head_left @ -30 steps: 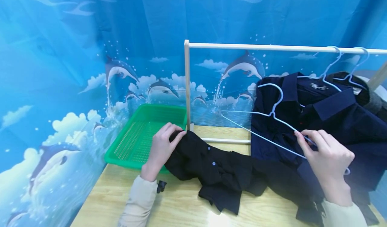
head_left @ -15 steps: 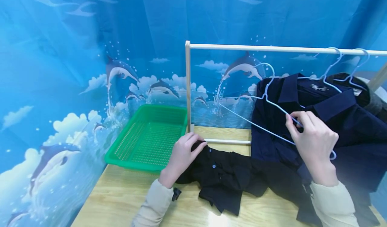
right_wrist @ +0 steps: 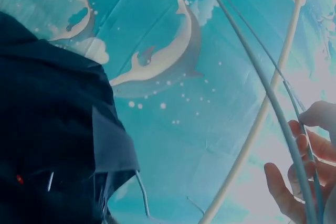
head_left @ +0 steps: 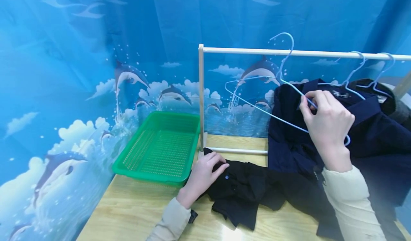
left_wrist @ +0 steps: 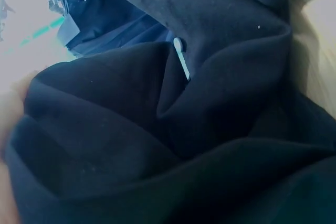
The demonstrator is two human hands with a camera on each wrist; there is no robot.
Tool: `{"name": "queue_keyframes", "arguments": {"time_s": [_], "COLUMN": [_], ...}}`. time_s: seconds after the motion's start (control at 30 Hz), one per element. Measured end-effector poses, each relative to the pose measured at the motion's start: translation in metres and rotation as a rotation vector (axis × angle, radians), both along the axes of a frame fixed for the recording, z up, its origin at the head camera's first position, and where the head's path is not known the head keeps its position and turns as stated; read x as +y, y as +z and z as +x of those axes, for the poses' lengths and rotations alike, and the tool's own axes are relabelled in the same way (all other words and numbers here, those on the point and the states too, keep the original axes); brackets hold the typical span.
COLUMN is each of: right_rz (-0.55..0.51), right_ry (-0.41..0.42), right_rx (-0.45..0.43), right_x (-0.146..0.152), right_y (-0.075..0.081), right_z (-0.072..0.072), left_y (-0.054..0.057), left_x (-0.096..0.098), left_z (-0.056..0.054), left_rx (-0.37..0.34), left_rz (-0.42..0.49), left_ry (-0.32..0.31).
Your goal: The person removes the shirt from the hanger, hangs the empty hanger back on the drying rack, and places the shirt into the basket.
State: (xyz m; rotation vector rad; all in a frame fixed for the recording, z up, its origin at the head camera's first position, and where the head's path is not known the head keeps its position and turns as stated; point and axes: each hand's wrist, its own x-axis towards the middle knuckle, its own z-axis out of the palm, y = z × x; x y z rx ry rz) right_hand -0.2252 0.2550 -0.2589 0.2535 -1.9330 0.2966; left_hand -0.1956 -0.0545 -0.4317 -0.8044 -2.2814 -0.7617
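Note:
My right hand (head_left: 330,121) pinches the sloping arm of a light-blue wire hanger (head_left: 257,107), its hook standing just above the rack's top bar. The right wrist view shows the hanger's wires running through the fingers (right_wrist: 310,145); no garment is on it. Low at the table, my left hand (head_left: 205,175) pinches a black buttoned shirt (head_left: 244,184), a dark corner of cloth sticking up behind the knuckles. Folds of that black shirt (left_wrist: 121,103) fill most of the left wrist view, with the hand's edge (left_wrist: 10,129) at far left.
A rack with a white top bar (head_left: 237,50) and a wooden post (head_left: 201,91) stands behind. Navy shirts (head_left: 292,141) and a grey garment (head_left: 399,105) hang at right. Left of the post sits a green basket (head_left: 189,152) with perforated sides on the wooden table (head_left: 128,212).
My right hand has raised the hanger from in front of the navy shirt up to the top bar. The left hand has moved right and lower along the black shirt.

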Motion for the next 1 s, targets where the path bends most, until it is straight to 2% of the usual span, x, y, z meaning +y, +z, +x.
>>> {"name": "queue_keyframes", "arguments": {"time_s": [0.2,0.4,0.6,0.8,1.0], "right_rz": [0.031,0.04,0.047,0.044,0.033], "right_ry": [-0.001,0.001,0.011,0.014,0.041], "right_rx": [-0.044,-0.08,-0.08,-0.084,-0.01], "right_x": [-0.005,-0.002,0.001,0.001,-0.003], "right_y": [-0.007,-0.021,-0.026,-0.027,-0.029], "right_z": [-0.013,-0.018,-0.019,-0.013,0.007], "left_y": [-0.004,-0.008,-0.011,-0.014,-0.015], "left_x": [-0.001,-0.005,-0.007,-0.008,-0.008], "left_z": [0.002,0.004,0.004,0.004,0.004], "left_rx": [-0.019,-0.039,-0.038,-0.012,-0.032], "left_rz": [-0.011,0.01,0.02,0.025,0.031], "left_ry": [-0.006,-0.004,-0.003,0.001,0.003]}}
